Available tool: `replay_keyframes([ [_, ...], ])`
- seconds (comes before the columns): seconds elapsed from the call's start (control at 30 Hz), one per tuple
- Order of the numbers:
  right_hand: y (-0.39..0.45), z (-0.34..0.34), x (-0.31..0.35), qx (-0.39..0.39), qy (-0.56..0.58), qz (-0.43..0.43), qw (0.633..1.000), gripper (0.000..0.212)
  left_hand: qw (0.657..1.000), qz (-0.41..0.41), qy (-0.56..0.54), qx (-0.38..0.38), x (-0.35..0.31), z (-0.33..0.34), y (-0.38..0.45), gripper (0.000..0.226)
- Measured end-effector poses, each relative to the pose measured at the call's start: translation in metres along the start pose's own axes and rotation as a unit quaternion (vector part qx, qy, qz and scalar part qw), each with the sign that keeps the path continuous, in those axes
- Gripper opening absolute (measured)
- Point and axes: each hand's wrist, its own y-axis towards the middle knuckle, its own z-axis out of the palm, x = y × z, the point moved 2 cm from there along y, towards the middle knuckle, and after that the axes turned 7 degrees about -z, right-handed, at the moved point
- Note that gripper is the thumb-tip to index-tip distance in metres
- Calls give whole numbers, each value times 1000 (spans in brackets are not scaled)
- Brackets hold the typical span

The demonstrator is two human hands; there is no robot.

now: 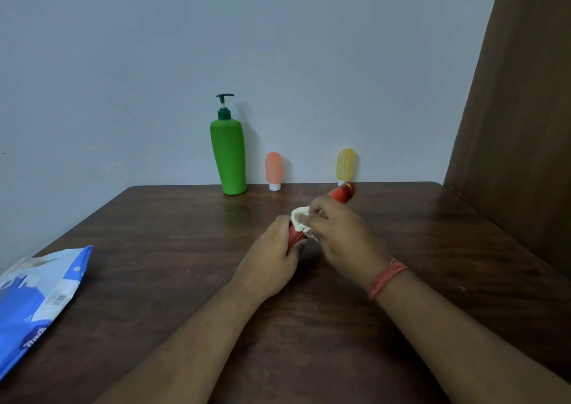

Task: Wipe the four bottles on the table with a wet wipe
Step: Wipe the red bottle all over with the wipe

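left hand point(272, 256): grips near end of red bottle point(341, 195)
right hand point(338, 233): pinches wet wipe point(299, 218) against it
green pump bottle point(228, 156): upright, beyond hands

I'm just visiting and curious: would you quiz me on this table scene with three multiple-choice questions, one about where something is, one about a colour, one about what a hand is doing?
1. Where does the blue wipe packet lie?
A. near left table edge
B. beside the green bottle
C. under the right arm

2. What colour is the pump bottle?
A. yellow
B. green
C. red

3. What does the right hand hold?
A. nothing
B. the packet
C. a white wipe against the red bottle

Answers: 1 A, it lies at the near left edge. 2 B, body plainly green. 3 C, its fingers pinch the wipe against the bottle gripped by the left hand.
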Motion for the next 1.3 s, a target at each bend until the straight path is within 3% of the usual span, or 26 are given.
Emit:
replay_keyframes([
  [0.1,2,-7,0,-29,-19,-3,999,19,1000,1,2,-2,-2,0,0,25],
  [0.17,-1,-16,-19,-91,-5,99,991,14,999,7,33,4,-5,0,-2,27],
  [0.23,-4,-24,-30,-81,-56,165,981,28,998,12,58,12,-8,1,-2,33],
  [0.33,-5,-21,-26,-57,-46,131,989,37,997,15,73,14,-7,0,-3,35],
  [0.47,3,-9,-1,13,-47,17,999,38,998,10,62,7,-3,-5,-3,32],
  [0.57,3,-10,-14,-30,4,56,998,35,998,14,58,2,-5,-4,-3,32],
  [0.7,-7,-18,-49,-85,-34,136,987,40,998,17,66,9,-8,-1,-3,34],
  [0.77,-8,-16,-48,-80,-33,131,988,37,998,15,66,13,-7,-1,-4,35],
  [0.87,-2,-6,-17,-51,3,37,998,28,999,9,51,7,-4,-3,-3,32],
  [0.97,1,-1,2,-10,-24,-31,999,38,1000,6,9,-6,-1,-4,-1,26],
  [1.07,1,-9,-18,-83,51,57,994,26,1000,1,-5,5,-4,-2,-2,23],
  [1.17,-4,-20,-33,-141,11,115,983,40,999,-11,-33,30,-5,1,-3,25],
  [1.3,-3,-12,-10,-121,42,54,990,40,991,-54,-118,43,-1,3,-2,26],
])
